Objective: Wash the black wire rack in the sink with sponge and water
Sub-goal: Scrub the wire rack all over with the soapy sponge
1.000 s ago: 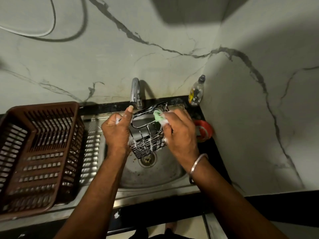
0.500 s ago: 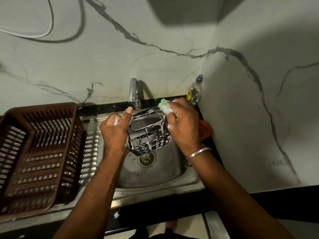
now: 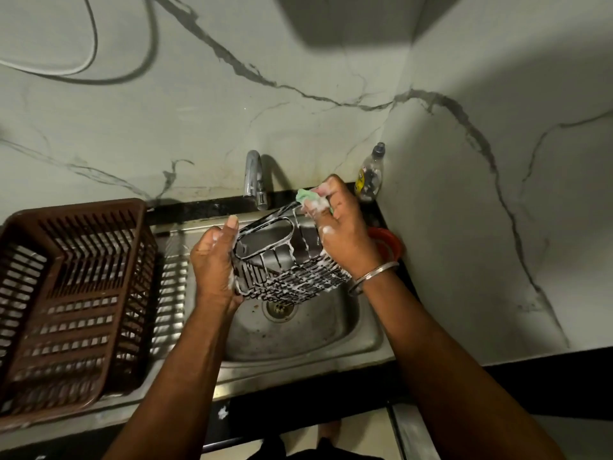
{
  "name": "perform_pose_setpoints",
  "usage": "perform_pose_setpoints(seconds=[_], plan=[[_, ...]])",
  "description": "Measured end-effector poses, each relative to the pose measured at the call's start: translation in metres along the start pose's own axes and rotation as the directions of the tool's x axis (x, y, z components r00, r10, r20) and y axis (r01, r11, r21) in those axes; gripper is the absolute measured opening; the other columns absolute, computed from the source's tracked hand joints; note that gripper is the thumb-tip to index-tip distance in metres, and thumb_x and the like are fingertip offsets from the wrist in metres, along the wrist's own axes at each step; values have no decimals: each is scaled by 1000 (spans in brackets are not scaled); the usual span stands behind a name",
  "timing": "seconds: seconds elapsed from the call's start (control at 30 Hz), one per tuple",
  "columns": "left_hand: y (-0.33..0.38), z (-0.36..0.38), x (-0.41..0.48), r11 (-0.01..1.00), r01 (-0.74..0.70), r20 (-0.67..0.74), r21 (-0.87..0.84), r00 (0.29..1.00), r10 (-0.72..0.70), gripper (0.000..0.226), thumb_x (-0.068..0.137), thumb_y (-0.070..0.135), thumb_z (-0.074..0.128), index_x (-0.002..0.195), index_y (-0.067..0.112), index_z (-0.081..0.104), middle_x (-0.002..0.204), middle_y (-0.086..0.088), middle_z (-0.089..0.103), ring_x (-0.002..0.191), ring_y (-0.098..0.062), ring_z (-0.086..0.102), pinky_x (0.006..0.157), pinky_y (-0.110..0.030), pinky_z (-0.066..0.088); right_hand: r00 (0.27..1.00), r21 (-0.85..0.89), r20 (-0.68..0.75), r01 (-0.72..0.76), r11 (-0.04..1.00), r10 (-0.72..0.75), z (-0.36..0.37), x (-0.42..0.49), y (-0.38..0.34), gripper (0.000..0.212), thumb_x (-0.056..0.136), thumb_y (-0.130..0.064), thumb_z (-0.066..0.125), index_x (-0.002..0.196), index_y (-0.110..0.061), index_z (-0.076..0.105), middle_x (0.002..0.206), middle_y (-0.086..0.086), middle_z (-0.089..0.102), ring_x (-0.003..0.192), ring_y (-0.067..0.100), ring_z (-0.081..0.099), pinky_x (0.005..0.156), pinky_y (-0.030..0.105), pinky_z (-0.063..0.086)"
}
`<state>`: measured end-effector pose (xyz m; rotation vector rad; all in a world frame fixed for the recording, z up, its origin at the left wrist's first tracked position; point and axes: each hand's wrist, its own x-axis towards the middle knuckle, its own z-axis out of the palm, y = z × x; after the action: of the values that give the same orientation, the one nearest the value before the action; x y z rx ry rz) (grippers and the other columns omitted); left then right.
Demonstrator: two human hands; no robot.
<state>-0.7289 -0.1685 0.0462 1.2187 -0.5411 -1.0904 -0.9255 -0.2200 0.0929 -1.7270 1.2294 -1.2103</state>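
Note:
The black wire rack (image 3: 285, 270), covered in white suds, is held tilted above the steel sink (image 3: 308, 333). My left hand (image 3: 214, 260) grips its left side, thumb raised along the rim. My right hand (image 3: 338, 227) holds a green sponge (image 3: 306, 196) pressed against the rack's far right top edge, foam on the fingers. A steel bangle sits on my right wrist. The tap (image 3: 253, 177) stands just behind the rack; no water stream is visible.
A brown plastic dish basket (image 3: 66, 303) fills the drainboard at left. A clear soap bottle (image 3: 370, 175) stands in the back corner, and a red round container (image 3: 388, 244) sits behind my right wrist. Marble walls close in behind and to the right.
The rack has been turned flatter, its grid bottom now spreading to the right. My right hand with the sponge moved from the rack's middle up to its far top edge.

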Motion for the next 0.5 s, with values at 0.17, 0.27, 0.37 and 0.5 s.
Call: perform_pose_setpoints(seconds=[0.17, 0.27, 0.37, 0.5], plan=[[20, 4, 1, 769, -361, 461, 527, 882, 99, 22, 103, 37, 69, 93, 19, 75, 91, -2, 77, 85, -20, 72, 80, -43, 59, 973, -107, 219, 100, 989, -75, 8, -1, -11, 24, 101, -4, 63, 102, -25, 52, 94, -12, 59, 84, 2, 60, 68, 26, 51], [30, 18, -10, 783, -379, 548, 494, 834, 57, 12, 107, 25, 61, 110, 29, 72, 104, 9, 78, 98, -9, 72, 84, -32, 60, 944, -189, 311, 173, 967, -108, 18, -4, -13, 20, 100, -4, 61, 104, -23, 55, 98, -6, 63, 85, 12, 65, 63, 34, 57], [28, 19, -12, 899, -279, 484, 336, 871, 89, 19, 109, 15, 56, 99, 24, 70, 91, 11, 74, 87, -6, 67, 76, -30, 57, 953, -254, 149, 296, 921, -265, 23, -10, -18, 8, 96, -3, 68, 101, -9, 66, 103, 2, 66, 92, 15, 61, 74, 21, 48], [21, 16, -10, 944, -236, 375, 232, 917, 137, 22, 110, 8, 51, 92, 12, 63, 78, 10, 68, 71, -5, 63, 60, -21, 52, 923, -367, 89, 379, 850, -373, 23, -41, -13, 17, 90, 1, 70, 104, -4, 77, 109, 7, 67, 103, 21, 55, 87, 28, 45]])
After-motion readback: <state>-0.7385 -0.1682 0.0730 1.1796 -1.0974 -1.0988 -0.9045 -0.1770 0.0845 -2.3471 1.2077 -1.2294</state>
